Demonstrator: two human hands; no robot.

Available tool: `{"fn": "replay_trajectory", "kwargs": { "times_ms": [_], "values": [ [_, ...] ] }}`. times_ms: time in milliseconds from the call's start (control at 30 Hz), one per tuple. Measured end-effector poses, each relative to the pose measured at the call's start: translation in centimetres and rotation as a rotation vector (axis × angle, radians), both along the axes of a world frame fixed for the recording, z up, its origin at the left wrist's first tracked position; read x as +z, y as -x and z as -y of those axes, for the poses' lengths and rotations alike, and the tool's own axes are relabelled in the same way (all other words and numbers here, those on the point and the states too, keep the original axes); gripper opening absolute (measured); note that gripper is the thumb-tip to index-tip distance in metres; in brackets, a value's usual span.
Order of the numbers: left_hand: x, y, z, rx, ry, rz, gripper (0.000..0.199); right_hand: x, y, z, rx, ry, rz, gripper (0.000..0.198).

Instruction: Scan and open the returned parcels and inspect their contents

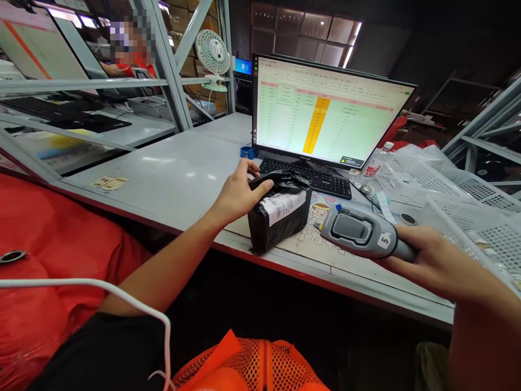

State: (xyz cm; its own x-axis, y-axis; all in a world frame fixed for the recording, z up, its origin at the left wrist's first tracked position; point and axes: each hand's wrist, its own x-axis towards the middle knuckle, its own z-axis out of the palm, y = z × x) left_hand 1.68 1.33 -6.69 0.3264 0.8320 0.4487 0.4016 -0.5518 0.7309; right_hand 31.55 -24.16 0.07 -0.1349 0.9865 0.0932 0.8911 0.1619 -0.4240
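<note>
A black plastic-wrapped parcel [280, 228] with a white barcode label [284, 207] stands near the table's front edge. My left hand [240, 190] grips its upper left side, thumb over the near top edge and fingers behind. To the right, my right hand [431, 255] is wrapped around the handle of a grey barcode scanner [360, 231] marked with a "5" sticker. The scanner's head points left toward the parcel, apart from it. Beneath them lies a mat [317, 247] with a cartoon print.
Behind the parcel are a black keyboard [329, 183] and a monitor [321, 114] displaying a spreadsheet. White perforated baskets [468, 187] and a plastic bottle [385, 155] crowd the right. A blue tape roll [247, 152] sits left of the monitor. Another person [136, 62] is beyond the metal frame.
</note>
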Motion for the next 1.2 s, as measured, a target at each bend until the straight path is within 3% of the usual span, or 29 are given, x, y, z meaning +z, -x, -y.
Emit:
{"fn": "replay_trajectory", "kwargs": {
  "times_ms": [133,267,500,733,967,1200],
  "values": [
    [0.1,0.1,1.2,-0.082,0.038,-0.020,0.053,0.5,0.6,-0.1,0.024,-0.013,0.025,0.019],
    [0.9,-0.1,2.0,-0.116,0.046,-0.067,0.022,0.9,0.9,0.1,0.022,-0.018,0.020,0.017],
    [3.3,-1.1,4.2,-0.232,-0.049,-0.194,0.042,1.9,0.7,1.3,0.025,0.009,0.004,0.019],
    [1.2,-1.9,5.3,-0.423,0.034,0.004,0.045,2.9,0.1,3.0,-0.001,0.028,-0.025,0.022],
    [0.0,-2.2,5.8,-0.426,0.070,0.161,0.042,3.5,0.3,3.6,-0.025,0.004,-0.058,0.024],
    [-0.5,-1.5,5.5,-0.425,0.129,0.130,0.046,3.6,-0.2,3.6,-0.035,-0.008,-0.029,0.024]
  ]
}}
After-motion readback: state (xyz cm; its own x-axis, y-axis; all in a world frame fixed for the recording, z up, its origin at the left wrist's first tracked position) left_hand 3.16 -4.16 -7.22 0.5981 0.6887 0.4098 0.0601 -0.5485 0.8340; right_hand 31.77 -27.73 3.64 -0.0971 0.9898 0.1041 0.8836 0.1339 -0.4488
